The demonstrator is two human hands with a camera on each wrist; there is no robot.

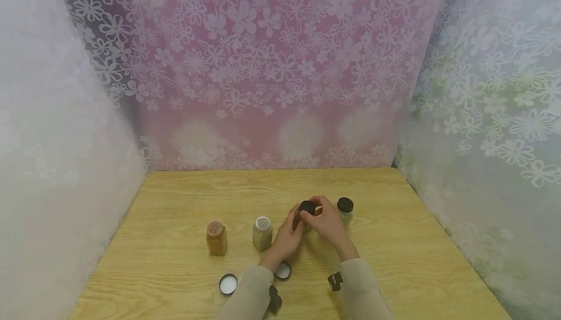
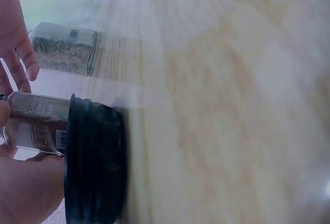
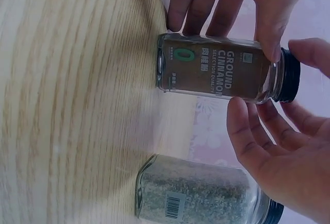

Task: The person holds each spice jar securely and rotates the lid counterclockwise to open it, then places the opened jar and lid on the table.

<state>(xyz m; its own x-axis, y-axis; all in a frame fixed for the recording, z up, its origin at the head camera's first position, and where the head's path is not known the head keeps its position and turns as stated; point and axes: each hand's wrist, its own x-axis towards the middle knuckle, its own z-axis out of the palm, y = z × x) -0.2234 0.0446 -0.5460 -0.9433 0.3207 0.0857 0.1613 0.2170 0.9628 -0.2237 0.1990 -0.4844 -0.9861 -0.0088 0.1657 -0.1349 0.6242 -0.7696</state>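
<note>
A glass spice jar labelled "Ground Cinnamon" (image 3: 206, 69) stands upright, its base close to the tabletop. My left hand (image 1: 288, 237) grips the jar's body from the side, thumb and fingers around the glass. At the top, my right hand (image 1: 327, 221) holds the black screw cap (image 3: 290, 74), the thumb on one side and curled fingers on the other. The cap sits on the jar's neck. Just right of my right hand is a second capped jar (image 1: 345, 213) of greyish-green flakes. In the left wrist view the cinnamon jar (image 2: 38, 121) shows beyond a loose black cap (image 2: 95, 162).
To the left stand an uncapped jar of orange-brown spice (image 1: 216, 239) and an uncapped jar of pale green spice (image 1: 262, 236), both with perforated tops. Two black caps lie white inside up, one cap (image 1: 228, 285) at front left, the other cap (image 1: 282, 270) beside my left forearm.
</note>
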